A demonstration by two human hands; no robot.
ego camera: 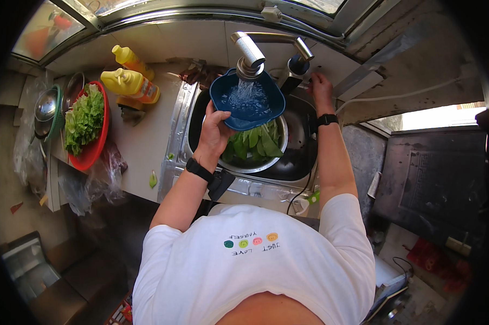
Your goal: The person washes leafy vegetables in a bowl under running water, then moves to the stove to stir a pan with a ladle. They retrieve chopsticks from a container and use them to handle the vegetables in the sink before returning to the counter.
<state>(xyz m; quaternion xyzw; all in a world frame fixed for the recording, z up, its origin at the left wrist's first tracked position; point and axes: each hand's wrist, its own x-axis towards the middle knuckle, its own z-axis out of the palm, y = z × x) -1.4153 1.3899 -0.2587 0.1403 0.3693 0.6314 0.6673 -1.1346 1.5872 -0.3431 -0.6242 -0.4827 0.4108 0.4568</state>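
My left hand (216, 136) grips the near left rim of a blue plastic basin (244, 115), thumb over the edge. Water runs into the basin from the metal faucet (250, 50), and it holds some rippling water. Below it, a round steel bowl (286, 140) of green leafy vegetables (254, 142) stands in the sink (303, 154), partly covered by the basin. My right hand (322, 90) is by the faucet base (293, 71), at the sink's back right corner. Its fingers are curled, and whether they hold anything is unclear.
Left on the counter (140, 154) are a red colander (88, 160) of lettuce (84, 120), two yellow bottles (132, 85), a green basket (58, 115) and plastic bags (106, 174). A loose leaf (153, 178) lies near the sink. A black cord (303, 189) hangs over its front edge.
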